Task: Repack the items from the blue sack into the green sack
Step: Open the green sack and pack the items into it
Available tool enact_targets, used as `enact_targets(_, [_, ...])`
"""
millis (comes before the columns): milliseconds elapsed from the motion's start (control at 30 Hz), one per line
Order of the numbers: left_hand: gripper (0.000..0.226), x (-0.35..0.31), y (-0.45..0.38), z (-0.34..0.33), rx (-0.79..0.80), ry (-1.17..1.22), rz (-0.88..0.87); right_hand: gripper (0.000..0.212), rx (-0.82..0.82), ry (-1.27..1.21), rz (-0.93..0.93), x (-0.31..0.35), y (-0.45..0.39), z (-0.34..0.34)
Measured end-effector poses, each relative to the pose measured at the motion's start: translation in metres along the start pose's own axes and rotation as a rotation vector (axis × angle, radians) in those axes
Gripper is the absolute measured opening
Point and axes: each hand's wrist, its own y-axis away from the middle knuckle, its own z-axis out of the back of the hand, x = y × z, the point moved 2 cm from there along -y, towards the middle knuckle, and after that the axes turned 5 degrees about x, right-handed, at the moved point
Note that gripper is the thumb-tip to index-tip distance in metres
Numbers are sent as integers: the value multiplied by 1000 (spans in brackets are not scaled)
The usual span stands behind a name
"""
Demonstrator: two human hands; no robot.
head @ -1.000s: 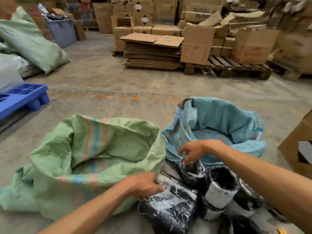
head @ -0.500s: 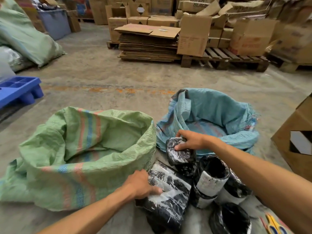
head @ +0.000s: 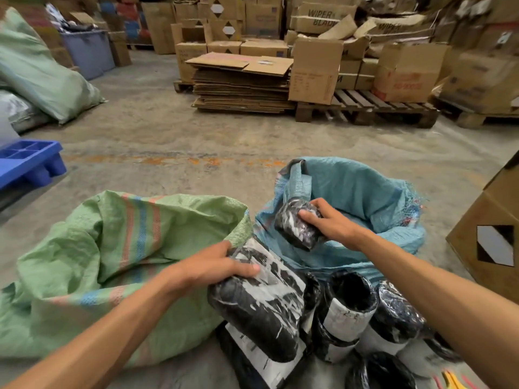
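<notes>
- The fingers (head: 309, 213) of the right hand (head: 331, 224) curl over a small black wrapped roll (head: 295, 226), holding it above the near rim of the blue sack (head: 359, 192).
- The left hand (head: 213, 266) grips the top end of a large black wrapped bundle (head: 258, 304), thumb pressed on its film.
- That bundle leans at the mouth of the green sack (head: 118, 248), which lies open at nine o'clock of the blue sack.
- More black rolls (head: 348, 307) stand at six o'clock of the blue sack, on the concrete floor (head: 168, 141).
- A blue pallet (head: 28, 161) sits at ten o'clock; flattened cardboard (head: 241, 80) at twelve.
</notes>
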Motion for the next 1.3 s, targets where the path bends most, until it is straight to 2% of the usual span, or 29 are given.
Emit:
enact_targets(33, [37,-5,4,9,20,67,10,41,-35,-77,1,4,-2,2])
enact_targets(67, [44,-6,6,20,37,141,18,39,-51,-154,7,11,-4,1])
enact_targets(133, [76,-6,10,42,64,307,29,35,-68,-275,36,25,-9,1])
enact_targets(200, [86,-1,15,64,56,442,27,34,-86,-346,76,42,-16,-3])
enact_targets(267, [70,9,19,84,-24,584,28,37,-124,-397,111,57,-26,-9])
enact_targets(400, [25,48,18,111,-346,906,-6,40,-181,-422,142,87,-52,-39])
enact_targets(467, [22,68,15,115,-476,1022,64,38,-192,-461,157,107,-63,-61])
enact_targets(533, [33,93,12,121,-597,1044,149,40,-192,-496,143,127,-74,-87])
enact_targets(600, [71,119,4,127,-711,1066,210,48,-133,-453,89,137,-90,-120])
enact_targets(633, [80,128,1,125,-730,1093,256,54,-81,-417,49,137,-100,-138])
enact_targets(667, [71,131,-1,122,-762,1136,293,61,-30,-375,7,137,-108,-157])
enact_targets(767, [11,133,-14,104,-728,1262,435,69,88,-264,-201,131,-111,-200])
enact_targets(800, [8,135,-21,99,-725,1285,477,71,116,-219,-263,124,-112,-212])
enact_targets(933, [23,142,-41,83,-765,1355,514,72,190,80,-368,88,-118,-234])
enact_targets(1100, [13,160,-59,66,-766,1394,534,78,283,444,-382,63,-115,-236])
enact_targets(1233, [46,198,-58,53,-735,1262,608,73,247,497,-396,60,-110,-235])
enact_targets(1300, [60,239,-69,49,-715,1169,652,75,257,491,-425,59,-104,-240])
